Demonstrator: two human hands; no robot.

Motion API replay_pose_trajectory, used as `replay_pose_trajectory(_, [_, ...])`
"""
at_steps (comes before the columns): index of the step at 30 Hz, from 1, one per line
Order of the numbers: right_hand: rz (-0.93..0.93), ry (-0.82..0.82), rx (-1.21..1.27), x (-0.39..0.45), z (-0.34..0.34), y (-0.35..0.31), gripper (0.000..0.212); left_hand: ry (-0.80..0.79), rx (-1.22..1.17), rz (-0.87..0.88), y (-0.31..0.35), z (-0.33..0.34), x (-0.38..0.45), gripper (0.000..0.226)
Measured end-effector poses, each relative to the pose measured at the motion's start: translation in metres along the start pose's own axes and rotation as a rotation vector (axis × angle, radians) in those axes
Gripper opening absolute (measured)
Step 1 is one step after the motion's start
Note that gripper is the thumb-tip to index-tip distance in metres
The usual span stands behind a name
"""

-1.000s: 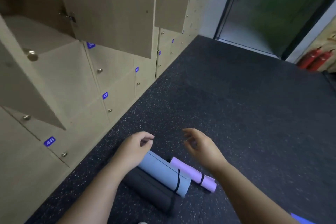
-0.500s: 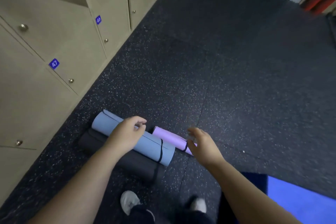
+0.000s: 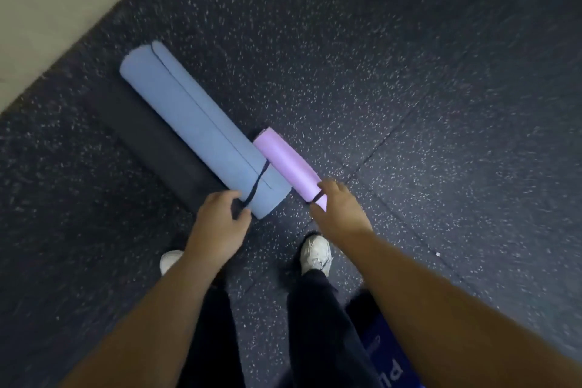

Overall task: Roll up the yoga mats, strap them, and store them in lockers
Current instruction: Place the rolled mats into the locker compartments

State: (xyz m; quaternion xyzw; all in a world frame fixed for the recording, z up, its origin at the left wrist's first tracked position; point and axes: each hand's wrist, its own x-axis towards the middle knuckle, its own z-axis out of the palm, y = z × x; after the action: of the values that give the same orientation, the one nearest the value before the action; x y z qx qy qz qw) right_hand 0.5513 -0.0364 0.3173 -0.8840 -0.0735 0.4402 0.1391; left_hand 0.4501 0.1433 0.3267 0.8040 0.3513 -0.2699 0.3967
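Observation:
Three rolled mats lie side by side on the dark speckled floor. The blue mat (image 3: 201,129) rests partly on the black mat (image 3: 151,142), and a shorter purple mat (image 3: 283,164) lies to its right. A black strap rings the near end of the blue mat and of the purple one. My left hand (image 3: 217,224) curls thumb and fingers round the blue mat's near end, right at the strap. My right hand (image 3: 338,211) grips the purple mat's near end, covering its tip and part of its strap.
The beige base of the lockers (image 3: 47,9) fills the top left corner. My white shoes (image 3: 316,253) stand just behind the mats. A flat bright-blue mat (image 3: 387,365) lies at the bottom right by my right leg.
The view has tipped down and closer to the mats. My left hand slid from the blue mat's middle to its strapped near end. My right hand dropped onto the purple mat's end.

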Motion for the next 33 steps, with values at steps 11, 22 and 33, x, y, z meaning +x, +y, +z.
replay_pose_trajectory(11, [0.089, -0.121, -0.144, 0.151, 0.131, 0.149, 0.064, -0.049, 0.437, 0.073, -0.062, 0.199, 0.147, 0.080])
replay_pose_trajectory(22, [0.198, -0.102, -0.201, 0.259, 0.220, 0.191, 0.119, 0.049, 0.527, 0.172, -0.134, 0.257, 0.192, 0.087])
replay_pose_trajectory(33, [0.221, 0.005, -0.185, 0.218, 0.165, 0.150, 0.077, -0.101, 0.281, 0.130, -0.094, 0.191, 0.176, 0.063])
